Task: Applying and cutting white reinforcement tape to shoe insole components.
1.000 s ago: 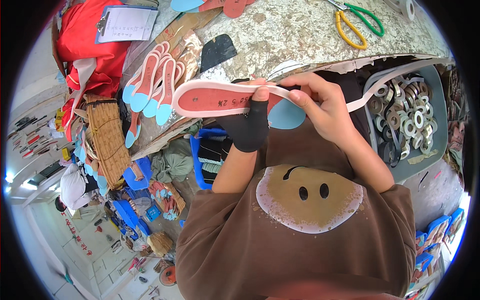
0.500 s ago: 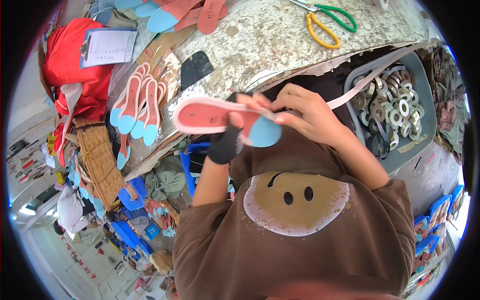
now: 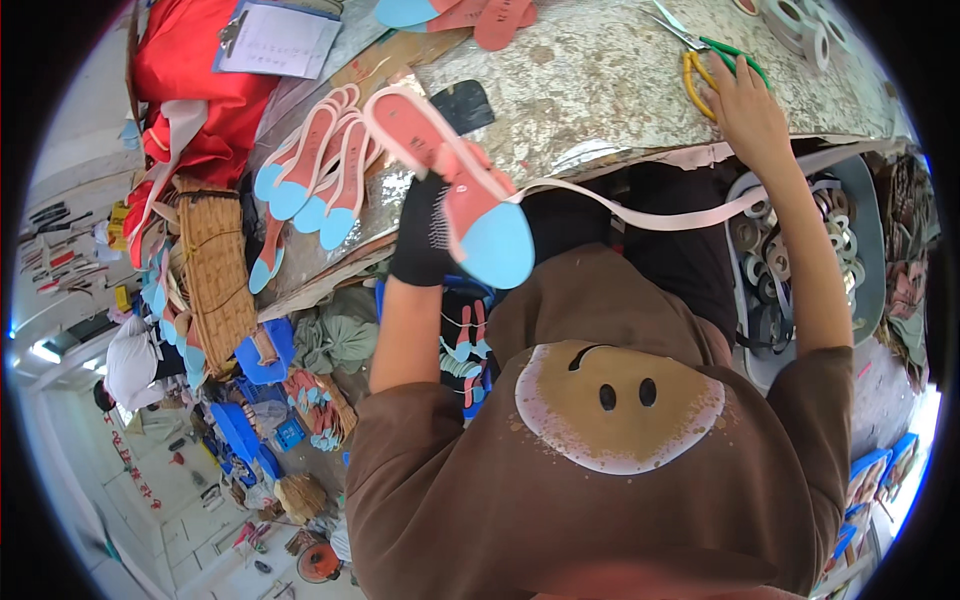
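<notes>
A red insole with a light-blue forefoot is in my left hand, which wears a black fingerless glove and is closed round its middle. Pale pink edging runs round the insole's heel and sides. From its edge, beside my left fingers, a long pink strip sags across to the bin at right. My right hand reaches over the worktable with its fingers curled on the handles of the scissors, one yellow and one green. The blades point to the far left.
Several edged insoles lie at the table's left edge, near a black flat piece. More red insoles and a clipboard lie farther back. A grey bin of tape rolls stands at right; other rolls sit far right.
My right hand has left the insole and moved far right to the scissors. The insole tilts more heel-up in my left hand, and the pink strip now hangs loose. The view has turned slightly.
</notes>
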{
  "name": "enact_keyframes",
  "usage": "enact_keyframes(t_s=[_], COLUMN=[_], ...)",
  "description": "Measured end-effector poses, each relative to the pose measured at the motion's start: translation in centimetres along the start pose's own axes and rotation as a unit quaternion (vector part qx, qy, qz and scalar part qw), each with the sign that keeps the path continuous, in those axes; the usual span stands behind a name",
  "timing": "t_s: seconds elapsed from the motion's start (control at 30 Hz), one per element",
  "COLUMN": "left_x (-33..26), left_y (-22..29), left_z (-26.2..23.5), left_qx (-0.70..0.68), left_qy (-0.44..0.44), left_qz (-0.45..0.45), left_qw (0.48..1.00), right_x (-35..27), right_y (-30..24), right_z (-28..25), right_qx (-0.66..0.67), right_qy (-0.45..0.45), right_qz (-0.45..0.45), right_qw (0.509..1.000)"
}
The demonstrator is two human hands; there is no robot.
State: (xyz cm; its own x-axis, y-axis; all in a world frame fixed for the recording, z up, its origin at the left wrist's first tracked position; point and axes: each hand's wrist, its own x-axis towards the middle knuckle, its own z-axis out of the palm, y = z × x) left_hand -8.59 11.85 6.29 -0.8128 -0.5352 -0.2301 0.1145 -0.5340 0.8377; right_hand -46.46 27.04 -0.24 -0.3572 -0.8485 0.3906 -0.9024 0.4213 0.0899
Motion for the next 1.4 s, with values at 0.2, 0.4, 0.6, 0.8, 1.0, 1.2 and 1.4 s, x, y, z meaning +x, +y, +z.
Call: enact_keyframes(t_s=[0.2, 0.4, 0.6, 0.8, 1.0, 1.2, 1.4], left_x=[0.5, 0.1, 1.4, 1.0, 0.5, 0.3, -0.6], left_y=[-0.5, 0.1, -1.5, -3.9, -3.4, -3.8, -2.7], left_z=[2.7, 2.5, 3.1, 3.6, 3.9, 3.6, 3.9], left_qx=[0.04, 0.145, 0.325, 0.403, 0.622, 0.635, 0.525], left_qy=[0.076, 0.176, 0.264, 0.202, 0.003, -0.036, 0.035], left_qz=[0.063, 0.089, 0.22, 0.321, 0.543, 0.542, 0.466], left_qw=[0.994, 0.97, 0.881, 0.833, 0.564, 0.55, 0.711], right_x=[2.3, -2.2, -9.8, -12.1, -11.4, -11.2, -9.3], right_y=[0.1, -2.5, -10.9, -13.7, -14.1, -13.9, -11.2], right_z=[-2.7, -8.9, -11.8, -10.8, -10.8, -10.8, -10.3], right_qx=[0.073, 0.243, 0.74, 0.678, 0.631, 0.643, 0.734], right_qy=[-0.111, -0.122, -0.229, -0.403, -0.424, -0.431, -0.43], right_qz=[-0.049, 0.04, 0.165, 0.045, 0.065, 0.088, 0.094], right_qw=[0.99, 0.961, 0.611, 0.614, 0.646, 0.627, 0.517])
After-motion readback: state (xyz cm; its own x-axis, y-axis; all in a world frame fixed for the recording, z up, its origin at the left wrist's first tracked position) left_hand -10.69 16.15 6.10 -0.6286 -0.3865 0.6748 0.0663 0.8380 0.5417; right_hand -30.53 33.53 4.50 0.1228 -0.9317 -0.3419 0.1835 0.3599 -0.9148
